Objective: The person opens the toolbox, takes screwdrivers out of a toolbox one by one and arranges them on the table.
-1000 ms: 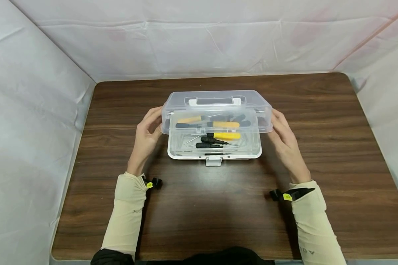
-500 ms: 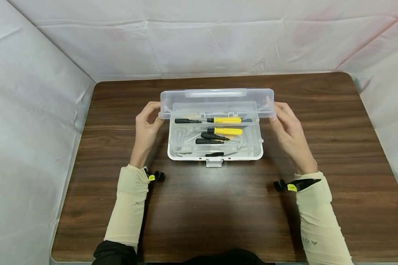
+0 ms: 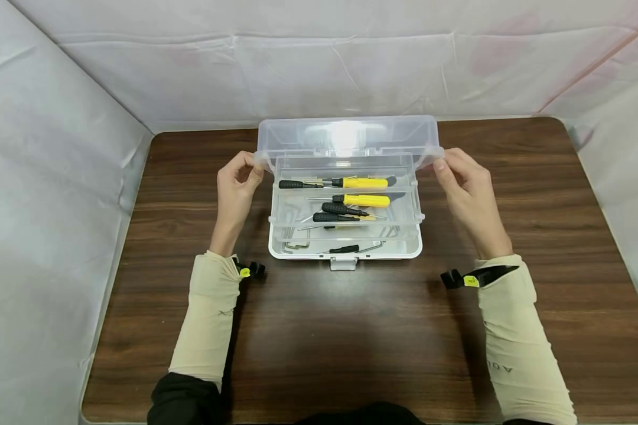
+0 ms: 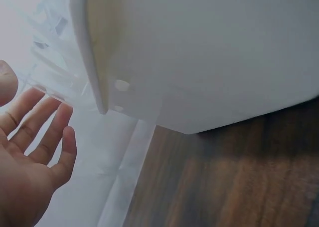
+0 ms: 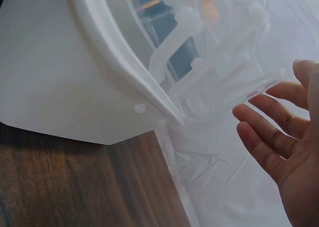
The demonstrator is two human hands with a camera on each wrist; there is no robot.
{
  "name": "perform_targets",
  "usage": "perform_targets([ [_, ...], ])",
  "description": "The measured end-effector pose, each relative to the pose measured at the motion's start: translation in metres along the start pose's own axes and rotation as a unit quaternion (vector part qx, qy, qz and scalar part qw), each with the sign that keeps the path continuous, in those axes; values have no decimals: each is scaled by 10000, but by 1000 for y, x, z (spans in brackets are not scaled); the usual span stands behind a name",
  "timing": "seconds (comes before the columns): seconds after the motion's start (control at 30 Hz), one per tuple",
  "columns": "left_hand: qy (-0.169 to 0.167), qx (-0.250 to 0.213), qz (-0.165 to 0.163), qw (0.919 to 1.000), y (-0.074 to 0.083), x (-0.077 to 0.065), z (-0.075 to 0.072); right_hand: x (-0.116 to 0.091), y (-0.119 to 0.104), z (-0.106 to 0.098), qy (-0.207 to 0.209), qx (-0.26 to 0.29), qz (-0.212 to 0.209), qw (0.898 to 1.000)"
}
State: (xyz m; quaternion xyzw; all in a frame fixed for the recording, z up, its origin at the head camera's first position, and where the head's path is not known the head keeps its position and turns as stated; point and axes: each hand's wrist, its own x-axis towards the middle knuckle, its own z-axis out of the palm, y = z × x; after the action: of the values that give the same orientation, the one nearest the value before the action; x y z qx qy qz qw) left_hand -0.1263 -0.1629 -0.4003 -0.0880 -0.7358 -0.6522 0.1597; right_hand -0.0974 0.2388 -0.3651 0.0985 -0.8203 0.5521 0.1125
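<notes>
A toolbox with a white base (image 3: 412,251) stands on the table with its clear lid (image 3: 292,133) tilted back. My left hand (image 3: 234,192) pinches the lid's left edge. At the opposite edge my right hand (image 3: 470,192) pinches the lid between thumb and fingers. Two clear stepped trays (image 3: 292,218) are spread above the base, joined by side links (image 5: 219,52). In the upper tray lie a yellow-handled screwdriver (image 3: 365,183) and a black-handled one (image 3: 300,185). Another yellow-handled screwdriver (image 3: 367,200) and black-handled tools (image 3: 345,209) lie lower. Bent hex keys (image 3: 296,245) and a small black-handled tool (image 3: 344,248) show in the base.
The wooden table (image 3: 340,336) extends around the box. White sheeting (image 3: 340,65) hangs behind it and along both sides. A front latch (image 3: 342,264) hangs down from the base. Black wrist cameras (image 3: 256,271) are strapped over both sleeves.
Both hands have moved away from the body and swung the lid back. The clear trays have risen and spread toward the back, uncovering more of the base and its hex keys.
</notes>
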Motion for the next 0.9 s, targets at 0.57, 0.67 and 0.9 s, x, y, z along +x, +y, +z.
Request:
perform_targets([
  [0.57,-130,-609,-368,9974,-6,12,7,21,10,9,572,412,515,9962],
  [0.67,-181,-653,-555,9962,-5,15,8,24,11,10,706,582,588,9941],
  [0.9,-267,-524,-879,9944,-3,24,8,35,15,14,830,503,524,9939],
])
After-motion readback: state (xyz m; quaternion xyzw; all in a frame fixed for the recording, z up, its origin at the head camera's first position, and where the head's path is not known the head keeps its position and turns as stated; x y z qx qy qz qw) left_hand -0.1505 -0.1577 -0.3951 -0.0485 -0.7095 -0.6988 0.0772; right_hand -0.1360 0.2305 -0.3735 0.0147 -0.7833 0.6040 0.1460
